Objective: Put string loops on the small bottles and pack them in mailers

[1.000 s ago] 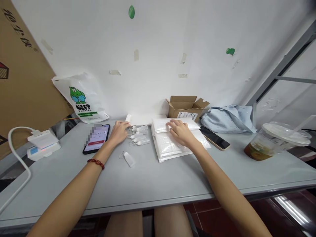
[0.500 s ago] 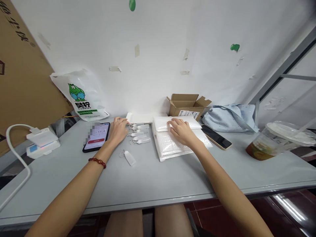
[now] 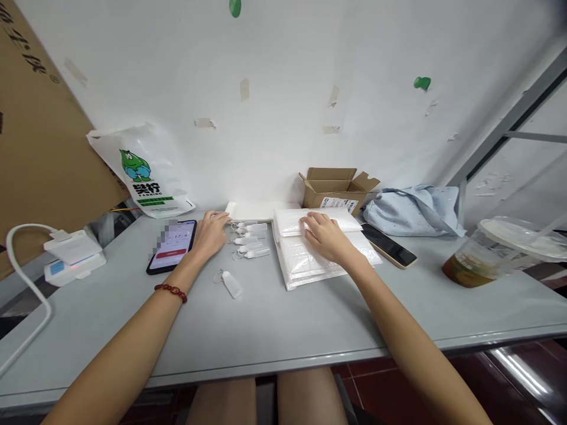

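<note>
My left hand (image 3: 212,234) rests on the table with its fingers stretched out, holding nothing; a dark red bead bracelet is on that wrist. Just right of its fingertips lie several small translucent white bottle-like pieces (image 3: 251,241) with thin loops. One more such piece (image 3: 231,284) lies apart, nearer the front edge. Spread on top, my right hand (image 3: 325,234) lies open on a stack of white bubble mailers (image 3: 296,260), whose upper one looks folded. A flat white box or slab (image 3: 254,211) sits against the wall behind them.
Left of my left hand lies a lit phone (image 3: 173,248). White chargers with a cable (image 3: 75,257) and a white printed bag (image 3: 144,171) stand farther left. An open carton (image 3: 332,188), a dark phone (image 3: 390,246), a pale blue cloth bag (image 3: 410,211) and a drink cup (image 3: 487,254) are right.
Both hands stay in nearly the same places. The view has shifted very slightly; no object has visibly moved.
</note>
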A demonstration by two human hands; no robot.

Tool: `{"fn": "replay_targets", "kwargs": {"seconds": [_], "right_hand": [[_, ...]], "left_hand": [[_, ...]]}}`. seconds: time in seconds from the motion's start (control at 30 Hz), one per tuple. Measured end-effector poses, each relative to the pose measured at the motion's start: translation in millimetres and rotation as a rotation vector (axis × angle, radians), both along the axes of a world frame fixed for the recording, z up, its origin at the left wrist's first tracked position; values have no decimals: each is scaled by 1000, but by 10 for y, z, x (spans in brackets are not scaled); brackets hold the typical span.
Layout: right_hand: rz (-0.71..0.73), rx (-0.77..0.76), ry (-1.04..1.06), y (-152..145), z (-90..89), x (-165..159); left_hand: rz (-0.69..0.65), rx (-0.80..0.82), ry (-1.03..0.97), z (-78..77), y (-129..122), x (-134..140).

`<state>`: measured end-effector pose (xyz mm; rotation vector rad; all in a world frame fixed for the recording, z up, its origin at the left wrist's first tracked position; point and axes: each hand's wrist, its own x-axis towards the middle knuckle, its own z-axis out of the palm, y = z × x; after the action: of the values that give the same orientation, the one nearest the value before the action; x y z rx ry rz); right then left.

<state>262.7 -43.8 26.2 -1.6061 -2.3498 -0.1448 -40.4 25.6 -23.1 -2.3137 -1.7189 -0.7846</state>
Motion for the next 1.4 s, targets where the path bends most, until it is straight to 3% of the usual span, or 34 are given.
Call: {"fn": "replay_targets", "kwargs": {"seconds": [0.3,0.57,0.87,1.03,1.17,1.4], "right_hand": [[-4,24,-13,-1,-17,1],[7,62,36,8,-39,-9],[54,179,117,-24,-32,-73],[79,344,73,-43,-28,-113],[101,366,-33,-74,-36,-161],[116,387,-130,-70,-72,-188]], "left_hand": [[2,-11,81,-18,-26,-11],[-17,283,-256,227,-79,29],[4,579,-402,494,-318,-88],[-66,552,-427,513,-423,-4],[-91,494,-426,437,-499,200],[-386,379,-552,332,-713,529]]}}
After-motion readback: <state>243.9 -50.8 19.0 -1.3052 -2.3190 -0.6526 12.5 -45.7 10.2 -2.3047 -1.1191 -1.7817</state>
